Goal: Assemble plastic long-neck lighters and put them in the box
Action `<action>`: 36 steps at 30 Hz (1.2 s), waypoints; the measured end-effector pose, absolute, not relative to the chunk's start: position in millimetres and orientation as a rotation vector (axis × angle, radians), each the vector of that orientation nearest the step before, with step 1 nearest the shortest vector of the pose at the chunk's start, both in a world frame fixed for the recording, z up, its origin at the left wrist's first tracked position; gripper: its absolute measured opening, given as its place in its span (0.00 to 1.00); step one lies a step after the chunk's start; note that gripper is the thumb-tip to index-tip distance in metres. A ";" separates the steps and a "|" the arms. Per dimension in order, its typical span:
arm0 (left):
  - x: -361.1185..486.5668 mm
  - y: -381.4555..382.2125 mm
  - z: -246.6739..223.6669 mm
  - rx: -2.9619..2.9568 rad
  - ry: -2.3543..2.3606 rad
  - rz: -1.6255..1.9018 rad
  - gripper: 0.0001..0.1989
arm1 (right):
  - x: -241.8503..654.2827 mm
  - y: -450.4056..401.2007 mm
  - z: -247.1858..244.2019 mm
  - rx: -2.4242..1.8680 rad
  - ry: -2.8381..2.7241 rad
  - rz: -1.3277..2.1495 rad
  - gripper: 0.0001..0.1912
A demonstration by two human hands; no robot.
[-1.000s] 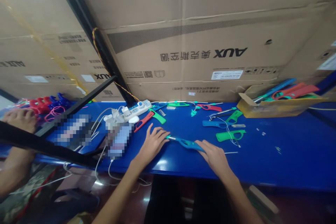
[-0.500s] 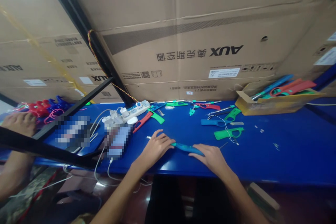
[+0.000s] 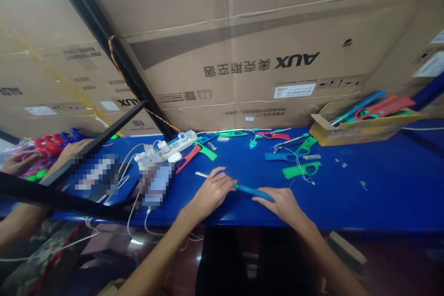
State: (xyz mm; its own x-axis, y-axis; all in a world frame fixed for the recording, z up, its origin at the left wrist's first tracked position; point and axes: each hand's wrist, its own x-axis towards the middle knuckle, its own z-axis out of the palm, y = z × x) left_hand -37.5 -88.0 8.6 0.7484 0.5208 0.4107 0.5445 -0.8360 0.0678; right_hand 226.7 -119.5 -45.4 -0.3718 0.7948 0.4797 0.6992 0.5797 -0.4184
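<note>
A blue long-nozzle lighter lies crosswise between my hands, low over the front of the blue table. Its metal tip points out to the left, past my fingers. My left hand is closed round the nozzle end, beside the teal collar. The far end of the blue handle is gripped by my right hand, fingers and thumb pressed on it. Beyond my right hand lie a green lighter shell and a blue lighter shell with thin white wires.
A cardboard box of lighters stands at the back right. A power strip, phone and red-green shells lie left. Behind a black frame bar, another person's hands handle red and blue pieces. Large cartons line the back.
The lighter and my hands have shifted slightly right, and more of the metal tip shows. Another person's second hand has come into view at the left.
</note>
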 end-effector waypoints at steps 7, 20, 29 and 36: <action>-29.8 -99.4 -1.7 -2.800 -1.086 -0.611 0.10 | 219.3 -118.9 -47.6 -1.238 -2.073 0.008 0.27; -34.4 -105.5 -39.7 -2.649 -1.464 -0.645 0.15 | 367.1 -154.7 -29.6 -2.355 -1.025 -0.324 0.17; -33.7 -106.9 -39.7 -2.597 -1.555 -0.693 0.16 | 422.2 -147.9 -32.9 -2.507 -0.805 -0.069 0.14; -32.1 -106.5 -38.8 -2.572 -1.580 -0.677 0.17 | 423.7 -147.3 -39.8 -2.491 -0.813 -0.114 0.13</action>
